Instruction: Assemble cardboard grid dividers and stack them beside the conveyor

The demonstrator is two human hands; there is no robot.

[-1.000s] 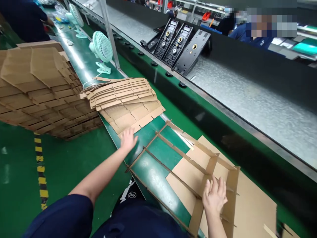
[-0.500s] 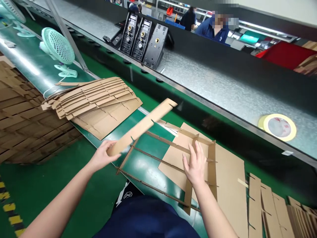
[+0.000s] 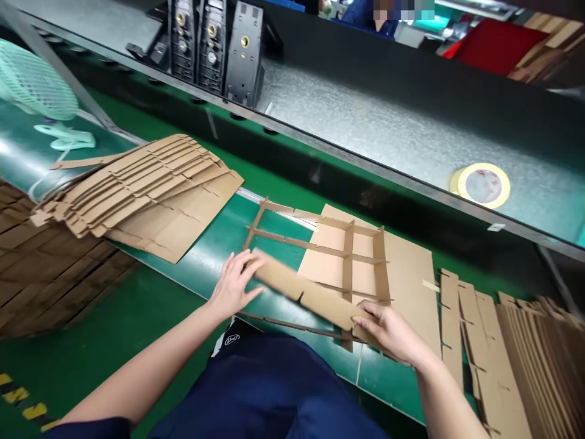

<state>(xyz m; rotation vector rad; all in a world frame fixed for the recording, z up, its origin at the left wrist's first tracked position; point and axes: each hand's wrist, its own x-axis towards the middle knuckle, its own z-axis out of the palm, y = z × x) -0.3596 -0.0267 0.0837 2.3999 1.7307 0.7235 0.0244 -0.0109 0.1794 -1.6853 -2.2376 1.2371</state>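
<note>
A notched cardboard strip (image 3: pixel 320 300) slants across in front of me, held above a cardboard divider grid (image 3: pixel 348 262). At its left end is my left hand (image 3: pixel 232 285), fingertips over the strip's edge and thumb below. My right hand (image 3: pixel 390 330) is closed around the right end, thumb on the near face. The grid of slotted strips stands on the green table (image 3: pixel 283 305), its right part over a flat cardboard sheet (image 3: pixel 409 262). The held strip and my hands hide part of the grid's near side.
Stacked slotted cardboard (image 3: pixel 137 183) lies at left, near a mint-green fan (image 3: pixel 39 79). More cardboard strips (image 3: pixel 484 347) sit at right. A raised metal shelf (image 3: pixel 365 116) carries black device housings (image 3: pixel 244 55) and a tape roll (image 3: pixel 483 185). A co-worker (image 3: pixel 365 15) is beyond it.
The cardboard strip has swung from pointing up and away to slanting down to the right, over the grid. My right hand, open before, has taken its right end. The camera view has shifted.
</note>
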